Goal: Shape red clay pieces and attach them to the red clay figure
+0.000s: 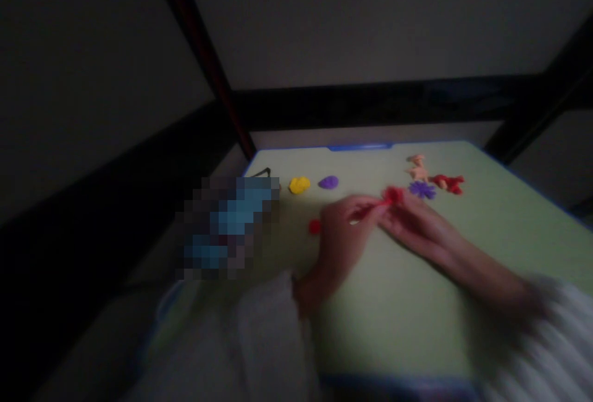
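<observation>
My left hand (343,232) and my right hand (419,223) meet over the pale green tabletop (384,322). Between their fingertips is a soft-looking red clay piece (393,195), with a frilled end near my right fingers and a thinner part reaching into my left fingers. Its exact shape is blurred. Both hands are closed on it. A small red disc (314,226) lies just left of my left hand and is partly covered by it. Beyond my right hand rests a purple flower-like piece (422,190).
Farther back lie a yellow lump (299,185), a purple leaf-like lump (329,182), a peach-coloured figure (418,168) and a red piece (448,184). A pixelated blue object (243,210) occupies the left side. The table has a blue edge (361,147); a wall stands behind.
</observation>
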`<state>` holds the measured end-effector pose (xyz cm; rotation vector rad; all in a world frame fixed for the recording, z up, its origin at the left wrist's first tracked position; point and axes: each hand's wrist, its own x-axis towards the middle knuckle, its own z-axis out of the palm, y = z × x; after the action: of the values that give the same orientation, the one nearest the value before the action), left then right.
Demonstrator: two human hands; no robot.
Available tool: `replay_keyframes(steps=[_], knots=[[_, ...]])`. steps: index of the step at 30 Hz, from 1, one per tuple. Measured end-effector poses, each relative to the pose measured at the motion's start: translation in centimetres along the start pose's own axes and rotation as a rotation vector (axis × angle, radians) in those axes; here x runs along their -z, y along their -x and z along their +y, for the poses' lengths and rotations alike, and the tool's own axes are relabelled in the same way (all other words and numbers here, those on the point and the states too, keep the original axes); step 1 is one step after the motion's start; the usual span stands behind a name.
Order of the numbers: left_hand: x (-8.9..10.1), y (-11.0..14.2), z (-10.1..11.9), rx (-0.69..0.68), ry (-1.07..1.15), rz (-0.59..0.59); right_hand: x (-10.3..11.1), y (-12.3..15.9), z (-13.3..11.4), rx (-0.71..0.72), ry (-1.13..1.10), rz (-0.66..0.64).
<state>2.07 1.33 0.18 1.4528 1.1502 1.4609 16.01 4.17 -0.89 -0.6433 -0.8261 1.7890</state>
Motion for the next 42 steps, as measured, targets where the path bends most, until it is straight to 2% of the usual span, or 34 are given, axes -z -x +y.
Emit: replay_keyframes(steps=[6,21,36,39,42], knots=[[0.07,-0.14,-0.17,0.015,-0.016,0.028,-0.27,0.16,0.11,0.026,0.121,-0.018],[0.02,-0.08,-0.52,-0.033,-0.058,0.025,-0.25,-0.03,0.35,0.045,0.151,0.026],[0.16,0.04,-0.23,-0.031,-0.076,0.017,-0.74,0.15,0.16,0.235,0.370,0.052],[0.15,-0.05,-0.42,-0.014,-0.056,0.018,-0.72,0.18,0.04,0.241,0.403,0.059],[0.20,-0.28,-0.50,0.057,0.016,-0.018,-0.53,0.14,-0.14,0.235,0.385,0.036]])
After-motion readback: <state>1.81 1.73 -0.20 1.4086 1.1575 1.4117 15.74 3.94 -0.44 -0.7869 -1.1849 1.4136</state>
